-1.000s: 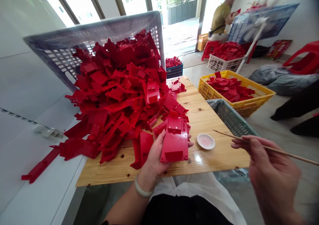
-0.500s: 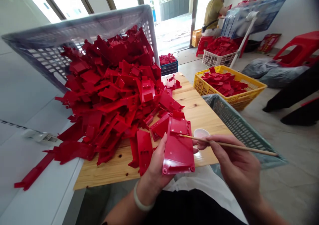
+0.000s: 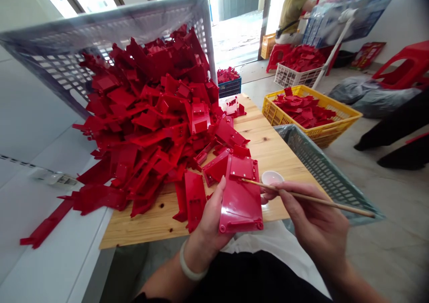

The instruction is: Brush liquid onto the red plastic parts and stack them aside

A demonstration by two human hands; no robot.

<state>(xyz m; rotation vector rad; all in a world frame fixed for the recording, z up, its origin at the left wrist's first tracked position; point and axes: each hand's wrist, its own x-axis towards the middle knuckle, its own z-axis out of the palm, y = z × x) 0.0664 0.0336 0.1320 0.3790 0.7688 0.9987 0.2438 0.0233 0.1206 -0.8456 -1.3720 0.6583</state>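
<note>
My left hand (image 3: 209, 218) grips a flat red plastic part (image 3: 241, 200) by its left edge and underside, its face turned up toward me. A thin paintbrush (image 3: 311, 198) with a wooden handle is pinched in my right hand (image 3: 317, 227). Its tip rests on or just over the part's face, below a raised rectangular section; contact is hard to make out. Behind my right fingertips stands a small white cup (image 3: 272, 177) on the wooden board (image 3: 278, 153). Left of the held part, a large heap of similar red parts (image 3: 150, 128) spills over the board.
A tipped, plastic-lined crate (image 3: 110, 23) backs the heap. To the right stand a green lined crate (image 3: 335, 182) and a yellow crate (image 3: 348, 115) of red parts. Farther back, a person (image 3: 293, 12) sits near a fan (image 3: 346, 17). Someone's dark-clothed legs (image 3: 395, 124) show at right.
The view has shifted slightly. Both hands keep their holds, and the brush tip stays at nearly the same spot below the raised section of the red part.
</note>
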